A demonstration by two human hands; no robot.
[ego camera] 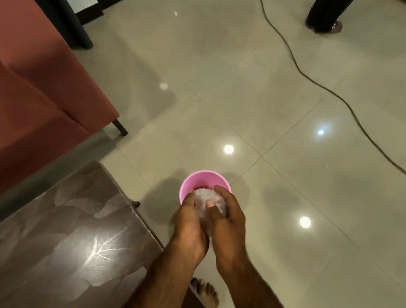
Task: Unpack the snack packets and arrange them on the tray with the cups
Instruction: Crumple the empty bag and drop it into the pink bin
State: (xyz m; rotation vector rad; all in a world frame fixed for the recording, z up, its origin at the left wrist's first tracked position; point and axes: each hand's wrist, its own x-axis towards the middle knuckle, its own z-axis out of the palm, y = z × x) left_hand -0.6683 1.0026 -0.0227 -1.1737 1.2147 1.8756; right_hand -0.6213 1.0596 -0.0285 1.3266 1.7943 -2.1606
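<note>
Pink plastic bin [206,181], round and open-topped, stands on the glossy pale tiled floor [296,178] just off the corner of a dark wooden table [63,239] with a leaf pattern in its polished top. Both hands meet directly over the bin's near rim. Left hand [192,225] and right hand [229,221] are curled closed around one crumpled clear plastic wrapper [207,200], bunched into a ball between them; fingers of each wrap its sides, and one right fingertip presses into the front of the wad. Wrapper sits at the bin mouth, partly over the opening; cannot tell whether it touches the rim. Contents of the bin are hidden by the hands and wrapper. Bare forearms run from the lower edge up to the hands, the left crossing the table corner. One bare foot [207,295] shows on the floor between the forearms. Reddish-brown sofa [26,81] fills the left side, one dark leg visible on the tile. Black cable [308,77] snakes across the floor from top centre to the right edge. Second person's dark trouser leg and foot [325,12] stand at the top right. Ceiling lights reflect as bright spots on tile and table.
</note>
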